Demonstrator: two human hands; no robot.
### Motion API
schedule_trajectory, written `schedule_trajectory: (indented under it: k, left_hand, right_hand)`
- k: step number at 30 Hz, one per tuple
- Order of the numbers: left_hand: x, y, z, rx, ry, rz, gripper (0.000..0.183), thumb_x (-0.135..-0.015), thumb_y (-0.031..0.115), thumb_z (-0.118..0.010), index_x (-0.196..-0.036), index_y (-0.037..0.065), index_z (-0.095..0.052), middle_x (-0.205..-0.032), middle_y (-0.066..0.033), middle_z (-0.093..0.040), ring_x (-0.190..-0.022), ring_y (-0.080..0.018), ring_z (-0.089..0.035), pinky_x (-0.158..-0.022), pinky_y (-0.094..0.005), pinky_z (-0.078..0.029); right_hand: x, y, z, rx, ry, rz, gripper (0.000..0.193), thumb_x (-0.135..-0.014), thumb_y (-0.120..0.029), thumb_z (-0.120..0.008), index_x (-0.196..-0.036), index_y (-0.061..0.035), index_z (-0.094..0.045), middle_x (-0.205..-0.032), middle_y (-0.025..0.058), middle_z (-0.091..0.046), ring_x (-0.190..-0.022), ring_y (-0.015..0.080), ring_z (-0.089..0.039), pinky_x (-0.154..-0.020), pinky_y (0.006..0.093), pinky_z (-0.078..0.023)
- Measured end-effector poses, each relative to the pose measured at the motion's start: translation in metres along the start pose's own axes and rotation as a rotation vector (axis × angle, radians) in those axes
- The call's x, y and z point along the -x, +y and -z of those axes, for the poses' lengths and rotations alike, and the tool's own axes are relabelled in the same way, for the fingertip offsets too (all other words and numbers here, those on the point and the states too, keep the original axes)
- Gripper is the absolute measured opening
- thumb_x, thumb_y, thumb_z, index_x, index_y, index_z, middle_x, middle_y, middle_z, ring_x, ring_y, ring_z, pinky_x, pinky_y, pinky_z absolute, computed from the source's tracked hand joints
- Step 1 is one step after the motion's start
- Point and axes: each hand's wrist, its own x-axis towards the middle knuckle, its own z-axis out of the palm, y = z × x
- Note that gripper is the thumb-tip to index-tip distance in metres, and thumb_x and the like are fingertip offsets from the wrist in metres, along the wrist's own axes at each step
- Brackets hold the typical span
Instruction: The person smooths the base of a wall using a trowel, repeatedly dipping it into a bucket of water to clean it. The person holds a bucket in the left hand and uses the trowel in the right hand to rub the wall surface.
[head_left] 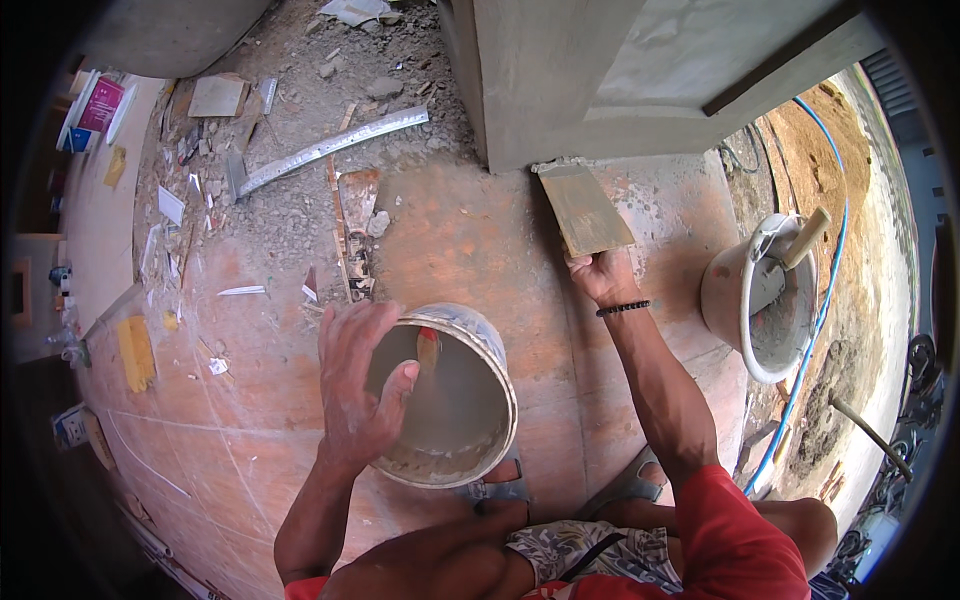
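My right hand [605, 278] is closed on the near end of a flat, rectangular plastering float [583, 208] coated in grey-brown mortar. The float's far edge lies at the foot of the grey rendered wall [540, 120], with wet mortar along that edge. My left hand [365, 375] hovers at the left rim of a round bucket [510, 400], thumb and fingers apart, holding nothing visible. Cloudy grey water fills part of this bucket, and a brush [428, 355] with a red part stands in it. Whether my fingers touch the rim is hard to tell.
At the right, a white bucket [712, 295] holds grey mortar and a trowel with a wooden handle [808, 238]. A blue hose [828, 290] runs beside it. Rubble, a metal straightedge [335, 145], tile scraps and a yellow sponge-like block [135, 354] lie at the left.
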Motion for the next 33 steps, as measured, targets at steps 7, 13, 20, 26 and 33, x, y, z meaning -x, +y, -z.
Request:
schedule_trajectory:
  k: [7,13,20,26,33]
  left_hand:
    - [-0.001,0.001,0.000,-0.017,-0.030,-0.006,0.050,-0.090,0.032,-0.063,-0.127,0.000,-0.055,-0.128,-0.0179,-0.057,-0.126,-0.0380,-0.047,-0.114,-0.0587,-0.018]
    - [-0.001,0.001,-0.002,-0.020,-0.029,-0.022,0.049,-0.090,0.032,-0.062,-0.127,0.000,-0.055,-0.128,-0.0173,-0.056,-0.125,-0.0381,-0.047,-0.113,-0.0586,-0.018]
    - [-0.003,0.001,-0.001,-0.059,-0.026,-0.037,0.054,-0.092,0.040,-0.060,-0.125,-0.002,-0.056,-0.127,-0.0188,-0.058,-0.124,-0.0382,-0.050,-0.114,-0.0575,-0.020]
    - [-0.001,-0.001,-0.001,-0.052,-0.025,-0.033,0.054,-0.091,0.041,-0.060,-0.124,-0.002,-0.057,-0.126,-0.0184,-0.059,-0.122,-0.0382,-0.052,-0.114,-0.0574,-0.019]
    - [-0.004,0.002,-0.001,-0.039,-0.039,-0.066,0.048,-0.088,0.035,-0.064,-0.123,0.002,-0.058,-0.125,-0.0162,-0.057,-0.122,-0.0367,-0.050,-0.112,-0.0590,-0.020]
  right_hand:
    - [0.000,-0.009,-0.028,-0.179,-0.086,-0.024,0.032,-0.099,-0.025,-0.051,-0.118,0.0009,-0.053,-0.102,0.0148,-0.057,-0.082,0.0217,-0.056,-0.059,0.0251,-0.052]
    - [-0.017,-0.030,-0.074,-0.485,0.068,-0.136,0.047,-0.107,-0.030,-0.028,-0.134,0.0078,-0.033,-0.107,0.0254,-0.054,-0.089,0.0342,-0.062,-0.073,0.0386,-0.062]
    - [-0.008,-0.046,-0.140,-0.489,0.178,-0.192,0.043,-0.106,-0.026,-0.031,-0.132,0.0084,-0.035,-0.110,0.0260,-0.053,-0.090,0.0367,-0.063,-0.074,0.0383,-0.063]
    - [0.074,-0.046,-0.129,-0.297,-0.269,-0.138,0.037,-0.100,-0.018,-0.043,-0.129,0.0054,-0.045,-0.113,0.0218,-0.055,-0.083,0.0288,-0.060,-0.066,0.0318,-0.063]
    - [0.026,-0.058,-0.023,-0.213,-0.200,-0.051,0.037,-0.097,-0.014,-0.043,-0.128,0.0069,-0.042,-0.106,0.0209,-0.050,-0.082,0.0235,-0.053,-0.054,0.0254,-0.058]
